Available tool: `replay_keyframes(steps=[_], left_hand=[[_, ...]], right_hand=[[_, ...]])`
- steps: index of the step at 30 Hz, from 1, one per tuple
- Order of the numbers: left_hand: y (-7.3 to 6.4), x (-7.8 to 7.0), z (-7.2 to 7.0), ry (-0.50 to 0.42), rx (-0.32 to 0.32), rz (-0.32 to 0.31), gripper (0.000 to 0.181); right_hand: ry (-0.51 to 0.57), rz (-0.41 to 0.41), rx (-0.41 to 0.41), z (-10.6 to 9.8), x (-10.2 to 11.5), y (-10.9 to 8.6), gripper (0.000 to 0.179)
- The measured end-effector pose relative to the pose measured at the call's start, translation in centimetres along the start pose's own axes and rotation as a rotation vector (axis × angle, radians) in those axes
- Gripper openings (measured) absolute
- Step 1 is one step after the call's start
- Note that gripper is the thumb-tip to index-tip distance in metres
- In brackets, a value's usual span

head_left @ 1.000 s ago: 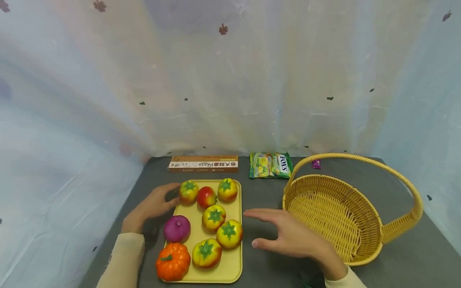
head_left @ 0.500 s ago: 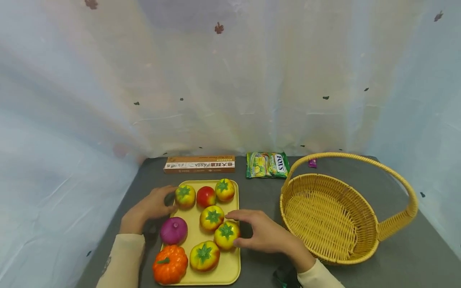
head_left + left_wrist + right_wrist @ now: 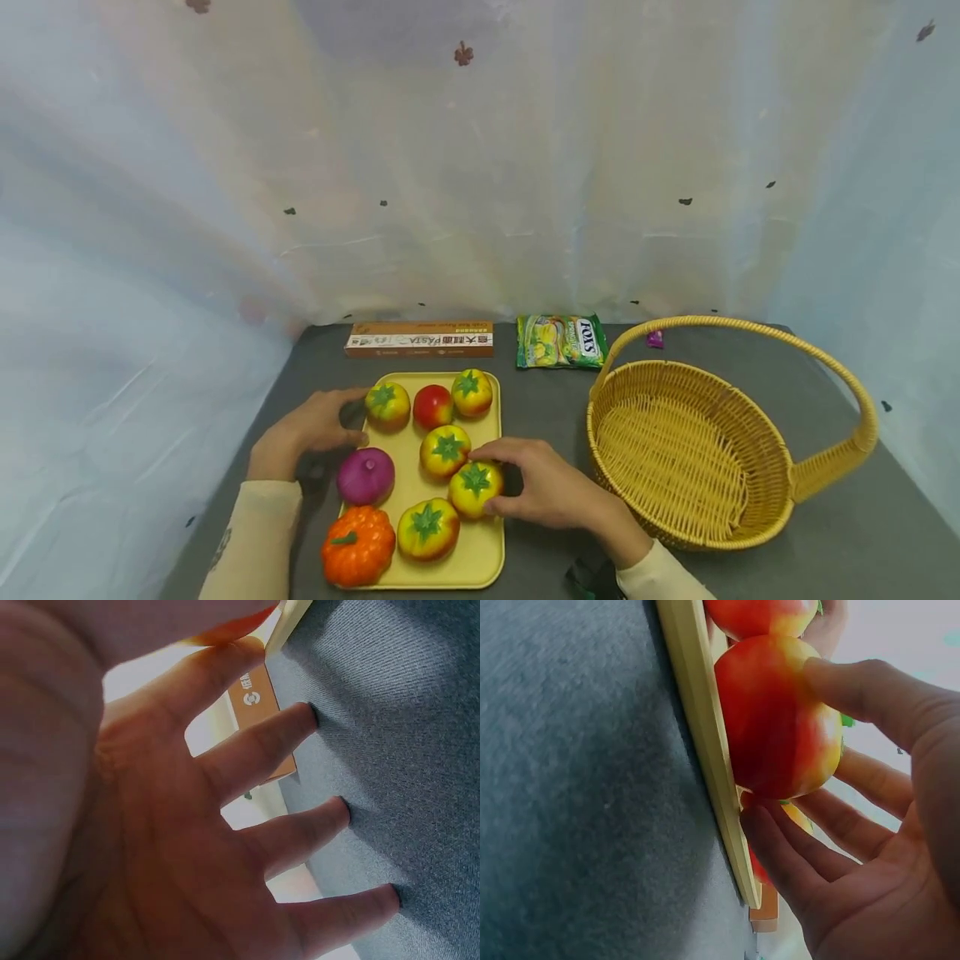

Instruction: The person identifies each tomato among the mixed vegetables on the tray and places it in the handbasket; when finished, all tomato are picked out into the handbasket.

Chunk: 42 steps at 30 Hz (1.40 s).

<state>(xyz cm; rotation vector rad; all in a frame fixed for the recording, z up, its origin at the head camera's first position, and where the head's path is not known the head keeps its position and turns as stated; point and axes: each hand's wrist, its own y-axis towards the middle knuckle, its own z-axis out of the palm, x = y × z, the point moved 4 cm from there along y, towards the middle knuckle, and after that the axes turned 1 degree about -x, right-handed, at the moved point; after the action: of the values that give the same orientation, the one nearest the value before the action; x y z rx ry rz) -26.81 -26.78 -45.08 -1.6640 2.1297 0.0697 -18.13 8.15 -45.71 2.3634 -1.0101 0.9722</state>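
While pale sheeting (image 3: 480,167) backs the grey table (image 3: 543,400), the right grip (image 3: 543,485) pinches fruit (image 3: 472,490), the left grip (image 3: 311,425) unclenched.

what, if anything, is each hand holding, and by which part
The right hand grips the rightmost yellow-red fruit by its sides; the left hand holds nothing.

High, downward head view — close wrist views — tray (image 3: 480,554) in all

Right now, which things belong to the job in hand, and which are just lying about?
Likely the job:
fruit between the right fingers
nearby fruit by the left fingers
tray beneath both
perhaps onion, pumpkin, basket

Likely lying about:
pasta box
candy bag
purple packet
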Motion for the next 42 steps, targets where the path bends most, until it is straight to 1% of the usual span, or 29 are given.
replay_keyframes(steps=[4, 7, 11, 14, 16, 19, 22, 24, 28, 32, 34, 37, 40, 41, 42], left_hand=[[0.3, -0.2, 0.1, 0.008, 0.002, -0.002, 0.087], [0.4, -0.1, 0.1, 0.015, 0.011, -0.009, 0.087], [0.4, 0.2, 0.0, 0.012, 0.011, -0.013, 0.087], [0.4, 0.4, 0.0, 0.006, 0.009, -0.013, 0.087], [0.3, 0.5, 0.1, 0.002, 0.012, -0.012, 0.088], [0.3, 0.5, 0.1, -0.001, 0.011, -0.008, 0.088], [0.2, 0.5, 0.1, -0.004, 0.008, -0.003, 0.088], [0.2, 0.5, 0.0, 0.000, 0.007, 0.002, 0.089], [0.2, 0.4, 0.0, 0.001, 0.004, 0.000, 0.088], [0.2, 0.4, 0.0, 0.002, 0.002, 0.010, 0.088], [0.3, 0.4, 0.0, 0.005, 0.003, 0.021, 0.088], [0.3, 0.5, 0.0, -0.003, 0.003, 0.014, 0.087], [0.3, 0.4, 0.0, -0.007, 0.005, 0.011, 0.087], [0.3, 0.4, 0.1, -0.010, 0.005, 0.009, 0.087], [0.3, 0.4, 0.1, -0.010, 0.005, 0.008, 0.087]], right_hand=[[-0.001, 0.002, -0.003, -0.4, 0.4, -0.3, 0.057], [0.011, -0.022, -0.043, -1.2, 1.4, -0.8, 0.056], [0.089, -0.069, -0.140, -3.4, 2.9, -2.0, 0.056], [0.140, -0.092, -0.224, -5.4, 3.4, -3.4, 0.057], [0.150, -0.094, -0.287, -6.7, 3.4, -4.7, 0.057], [0.135, -0.095, -0.393, -8.5, 3.0, -6.8, 0.059], [0.113, -0.076, -0.490, -10.1, 2.2, -8.8, 0.061], [0.095, -0.047, -0.537, -10.9, 1.6, -10.1, 0.063], [0.039, 0.044, -0.611, -12.0, 0.3, -12.2, 0.064], [-0.010, 0.106, -0.643, -12.2, -0.9, -13.4, 0.064], [-0.014, 0.119, -0.646, -12.2, -1.4, -13.7, 0.064], [-0.008, 0.125, -0.642, -12.1, -2.1, -13.8, 0.063], [-0.021, 0.156, -0.610, -11.8, -2.9, -13.8, 0.062], [-0.031, 0.179, -0.586, -11.7, -3.2, -13.8, 0.062], [-0.040, 0.220, -0.554, -11.6, -3.6, -13.7, 0.062]])
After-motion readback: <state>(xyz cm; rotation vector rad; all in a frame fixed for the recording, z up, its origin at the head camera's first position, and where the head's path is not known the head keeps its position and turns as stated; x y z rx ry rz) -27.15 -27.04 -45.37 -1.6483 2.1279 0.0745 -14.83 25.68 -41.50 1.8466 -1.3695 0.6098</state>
